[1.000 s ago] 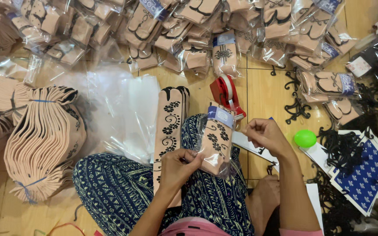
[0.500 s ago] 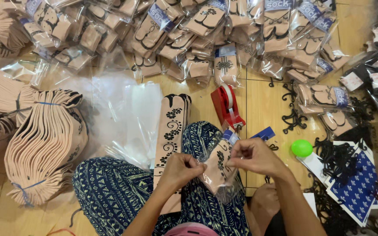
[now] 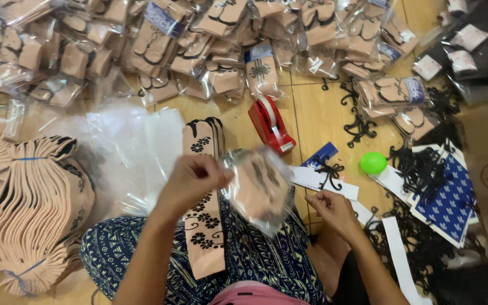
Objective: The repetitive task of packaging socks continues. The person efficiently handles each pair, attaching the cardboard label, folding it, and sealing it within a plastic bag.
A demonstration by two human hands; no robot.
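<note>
My left hand [image 3: 190, 181] holds up a clear plastic bag [image 3: 261, 189] with a folded beige sock inside; the bag is blurred by motion. My right hand [image 3: 331, 209] hovers lower to the right with fingers loosely curled, and I cannot see anything in it. It is close to white paper strips [image 3: 317, 179] and a black plastic hook [image 3: 327, 169]. A stack of beige socks with black flower print [image 3: 204, 220] lies along my patterned lap [image 3: 255, 260].
Many bagged socks [image 3: 210, 39] are heaped across the far floor. A red tape dispenser [image 3: 271, 125] stands ahead. Bundled beige socks [image 3: 29, 214] pile at left beside empty clear bags [image 3: 131, 152]. A green ball [image 3: 373, 162], blue patterned cards [image 3: 447, 195] and black hooks [image 3: 360, 121] lie at right.
My left hand has lifted the bagged sock up and leftward. My right hand has let go of it and dropped toward the paper strips at right.
</note>
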